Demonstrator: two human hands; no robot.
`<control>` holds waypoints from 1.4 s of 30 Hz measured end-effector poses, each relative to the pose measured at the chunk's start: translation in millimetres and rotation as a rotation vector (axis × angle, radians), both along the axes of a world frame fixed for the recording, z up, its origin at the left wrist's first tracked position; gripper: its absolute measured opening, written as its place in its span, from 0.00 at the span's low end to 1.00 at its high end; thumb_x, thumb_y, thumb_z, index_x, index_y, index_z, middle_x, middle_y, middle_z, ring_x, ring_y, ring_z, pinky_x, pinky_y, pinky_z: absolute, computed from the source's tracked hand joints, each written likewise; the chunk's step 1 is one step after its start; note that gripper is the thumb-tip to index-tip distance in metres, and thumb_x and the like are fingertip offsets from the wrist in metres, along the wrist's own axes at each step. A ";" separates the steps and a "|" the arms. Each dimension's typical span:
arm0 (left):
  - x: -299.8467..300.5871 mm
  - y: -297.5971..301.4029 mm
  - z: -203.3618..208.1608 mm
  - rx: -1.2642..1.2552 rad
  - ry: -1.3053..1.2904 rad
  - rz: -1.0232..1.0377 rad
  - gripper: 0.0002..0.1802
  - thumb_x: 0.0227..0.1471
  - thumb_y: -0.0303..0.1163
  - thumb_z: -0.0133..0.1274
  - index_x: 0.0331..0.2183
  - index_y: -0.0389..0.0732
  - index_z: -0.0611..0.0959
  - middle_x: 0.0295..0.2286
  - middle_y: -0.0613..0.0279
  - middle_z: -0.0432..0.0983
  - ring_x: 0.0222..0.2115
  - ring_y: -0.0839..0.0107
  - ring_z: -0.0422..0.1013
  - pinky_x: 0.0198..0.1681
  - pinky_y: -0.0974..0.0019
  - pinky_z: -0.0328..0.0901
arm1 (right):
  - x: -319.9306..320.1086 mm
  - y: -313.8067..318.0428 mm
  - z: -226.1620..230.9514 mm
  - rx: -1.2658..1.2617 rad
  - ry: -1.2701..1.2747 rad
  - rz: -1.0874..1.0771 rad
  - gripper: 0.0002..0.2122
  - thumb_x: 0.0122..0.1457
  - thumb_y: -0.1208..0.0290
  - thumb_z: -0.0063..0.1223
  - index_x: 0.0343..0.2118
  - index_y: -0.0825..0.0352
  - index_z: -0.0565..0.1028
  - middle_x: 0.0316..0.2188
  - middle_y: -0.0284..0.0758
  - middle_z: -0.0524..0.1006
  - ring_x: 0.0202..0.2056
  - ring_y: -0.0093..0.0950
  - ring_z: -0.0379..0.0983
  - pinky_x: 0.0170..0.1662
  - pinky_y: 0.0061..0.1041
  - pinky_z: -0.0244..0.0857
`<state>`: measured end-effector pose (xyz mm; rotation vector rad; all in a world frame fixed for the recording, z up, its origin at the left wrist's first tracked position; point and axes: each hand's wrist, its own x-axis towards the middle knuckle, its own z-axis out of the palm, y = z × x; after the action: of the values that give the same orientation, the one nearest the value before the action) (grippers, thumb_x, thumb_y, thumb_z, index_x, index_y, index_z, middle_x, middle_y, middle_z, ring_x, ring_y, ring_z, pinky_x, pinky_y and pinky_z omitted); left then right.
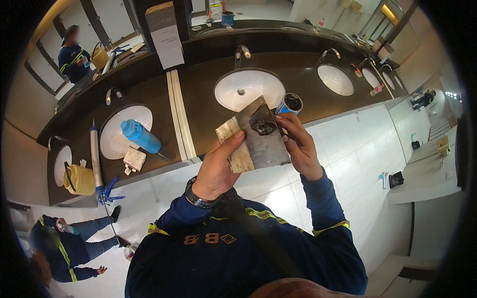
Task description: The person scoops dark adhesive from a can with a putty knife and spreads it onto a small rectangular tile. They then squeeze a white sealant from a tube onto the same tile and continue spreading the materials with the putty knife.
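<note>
My left hand (218,166) is closed around the pale, worn wooden edge of a wide putty knife (266,153), thumb on top. Its flat grey blade is tilted up in front of me and carries a lump of dark, glossy paste (263,123). At the blade's right edge, beside the paste, my right hand (300,146) is closed with fingers and thumb pinched. The blade and fingers hide whatever is in that pinch. Just beyond, an open blue-and-white tin (290,103) of black paste stands on the dark counter (198,89), next to a white sink (248,82).
Left on the counter are a blue bottle (141,136), pale blocks (134,160), a caulking gun (97,159), a yellow bucket (79,180) and long pale strips (181,116). A tall carton (165,37) stands at the back. A co-worker (67,248) is at lower left.
</note>
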<state>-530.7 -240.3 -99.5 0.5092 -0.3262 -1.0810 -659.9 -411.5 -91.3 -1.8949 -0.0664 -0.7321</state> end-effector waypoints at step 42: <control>-6.4 -4.0 7.6 0.306 -1.374 0.594 0.21 0.63 0.39 0.44 0.38 0.28 0.79 0.21 0.58 0.74 0.23 0.72 0.70 0.28 0.66 0.64 | -12.0 36.1 0.4 0.652 0.131 -0.174 0.11 0.66 0.69 0.48 0.45 0.71 0.73 0.24 0.31 0.76 0.23 0.16 0.71 0.26 0.17 0.61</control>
<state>-537.1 -244.3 -91.8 1.4896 -1.1208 -0.0457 -671.9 -375.4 -90.8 -1.3238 0.3820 -0.6428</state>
